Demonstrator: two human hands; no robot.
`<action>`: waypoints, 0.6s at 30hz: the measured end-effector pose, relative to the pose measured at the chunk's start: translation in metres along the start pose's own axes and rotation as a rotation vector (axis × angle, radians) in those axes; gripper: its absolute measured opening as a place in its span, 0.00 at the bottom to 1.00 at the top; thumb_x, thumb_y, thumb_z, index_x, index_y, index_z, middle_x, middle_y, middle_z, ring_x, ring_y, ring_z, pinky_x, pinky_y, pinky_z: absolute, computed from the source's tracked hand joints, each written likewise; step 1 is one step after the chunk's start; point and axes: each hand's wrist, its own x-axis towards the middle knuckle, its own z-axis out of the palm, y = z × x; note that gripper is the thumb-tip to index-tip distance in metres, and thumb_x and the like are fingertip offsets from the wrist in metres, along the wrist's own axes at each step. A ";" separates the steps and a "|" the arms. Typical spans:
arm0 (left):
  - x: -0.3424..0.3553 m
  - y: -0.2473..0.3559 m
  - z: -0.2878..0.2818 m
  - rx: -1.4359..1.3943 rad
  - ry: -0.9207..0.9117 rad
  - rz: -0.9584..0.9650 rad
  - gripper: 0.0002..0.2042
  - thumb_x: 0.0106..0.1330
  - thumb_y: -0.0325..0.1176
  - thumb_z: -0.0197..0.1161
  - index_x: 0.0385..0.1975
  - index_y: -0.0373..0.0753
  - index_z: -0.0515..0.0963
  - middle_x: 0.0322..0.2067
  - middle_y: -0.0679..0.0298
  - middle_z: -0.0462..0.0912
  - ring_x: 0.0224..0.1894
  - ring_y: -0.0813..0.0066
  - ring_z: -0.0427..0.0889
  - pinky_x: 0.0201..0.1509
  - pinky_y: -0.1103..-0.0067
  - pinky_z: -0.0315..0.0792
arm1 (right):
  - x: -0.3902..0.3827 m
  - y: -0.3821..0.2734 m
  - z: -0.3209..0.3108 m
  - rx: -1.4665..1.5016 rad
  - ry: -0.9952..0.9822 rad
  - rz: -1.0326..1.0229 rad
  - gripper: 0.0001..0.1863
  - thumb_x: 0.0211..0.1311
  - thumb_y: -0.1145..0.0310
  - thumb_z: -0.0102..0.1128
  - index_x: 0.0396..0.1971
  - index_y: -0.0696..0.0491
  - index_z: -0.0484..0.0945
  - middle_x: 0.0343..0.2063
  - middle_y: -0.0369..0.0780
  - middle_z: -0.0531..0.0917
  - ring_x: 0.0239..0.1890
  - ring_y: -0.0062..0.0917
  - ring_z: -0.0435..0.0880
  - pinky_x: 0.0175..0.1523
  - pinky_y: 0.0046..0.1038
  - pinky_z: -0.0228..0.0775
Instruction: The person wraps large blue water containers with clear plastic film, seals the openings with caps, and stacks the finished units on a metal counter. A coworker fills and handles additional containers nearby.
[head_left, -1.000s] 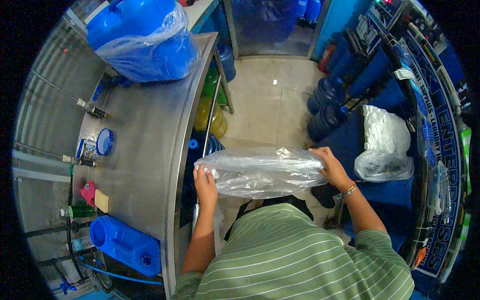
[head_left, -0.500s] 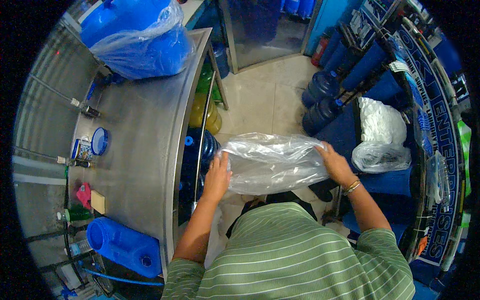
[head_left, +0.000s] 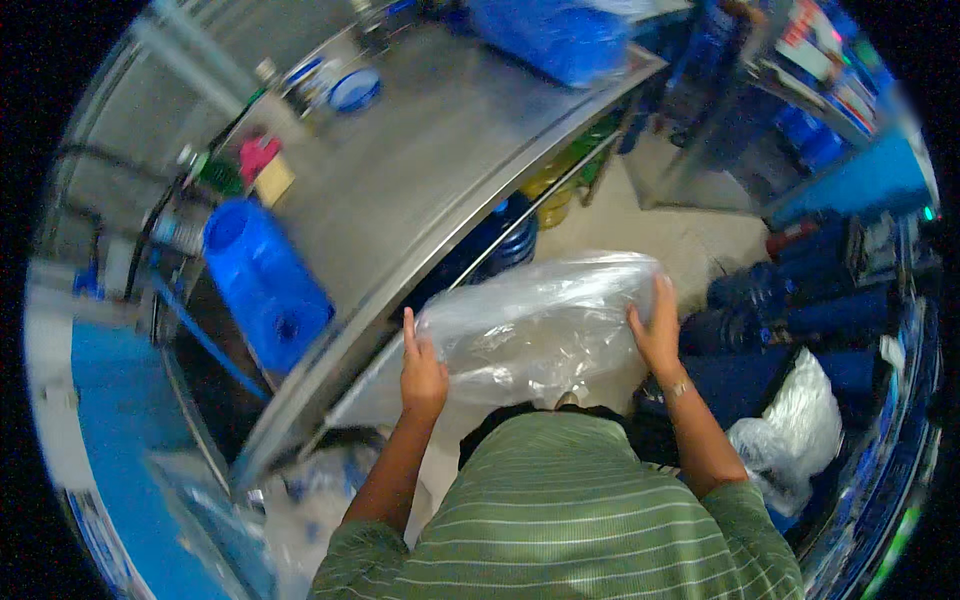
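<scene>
Stretched between my hands in front of my body is a large clear plastic bag point(head_left: 535, 345), its film creased and shiny. My left hand point(head_left: 425, 378) grips its left side, with one finger pointing up along the film. A loose part of the bag trails past that hand toward the steel table's edge. At the bag's right end, my right hand point(head_left: 657, 325) holds the film between thumb and fingers. Some fingertips are blurred or hidden by the plastic.
To the left stands a steel table point(head_left: 400, 140) bearing a blue jug point(head_left: 265, 285), a yellow sponge point(head_left: 274, 180) and a blue-rimmed round container point(head_left: 355, 90). Large water bottles point(head_left: 510, 240) stand beneath it. White plastic bags point(head_left: 805, 410) lie at the right, near dark blue cylinders.
My view has swung to the left, bringing more of the table and the floor behind it into sight. The bag stays in both hands and now slants, trailing down on the left.
</scene>
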 end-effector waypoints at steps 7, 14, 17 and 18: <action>-0.106 -0.007 0.025 -0.198 0.241 -0.219 0.29 0.53 0.22 0.60 0.57 0.30 0.62 0.64 0.44 0.55 0.59 0.43 0.65 0.62 0.64 0.61 | 0.005 -0.040 0.029 0.279 -0.032 -0.378 0.39 0.42 0.90 0.48 0.61 0.52 0.64 0.57 0.48 0.68 0.62 0.44 0.63 0.64 0.34 0.58; -0.188 -0.047 0.099 -0.498 0.166 -0.541 0.30 0.59 0.24 0.57 0.63 0.33 0.56 0.62 0.49 0.59 0.65 0.53 0.59 0.66 0.68 0.57 | -0.034 0.003 0.064 0.572 -0.672 0.003 0.31 0.44 0.87 0.44 0.53 0.52 0.68 0.48 0.39 0.73 0.54 0.34 0.70 0.61 0.26 0.58; -0.174 -0.018 0.059 -1.231 0.468 -0.652 0.30 0.59 0.23 0.56 0.64 0.36 0.56 0.62 0.52 0.61 0.62 0.57 0.64 0.64 0.68 0.60 | -0.015 -0.008 0.042 0.896 -0.662 0.364 0.31 0.46 0.86 0.45 0.55 0.51 0.66 0.49 0.37 0.71 0.54 0.28 0.69 0.61 0.23 0.57; -0.175 -0.037 0.070 -1.308 0.536 -0.642 0.30 0.60 0.23 0.54 0.64 0.41 0.56 0.59 0.56 0.65 0.57 0.61 0.68 0.61 0.69 0.64 | -0.008 -0.014 0.031 1.036 -0.684 0.510 0.31 0.47 0.85 0.45 0.56 0.51 0.66 0.49 0.37 0.71 0.54 0.27 0.68 0.61 0.23 0.56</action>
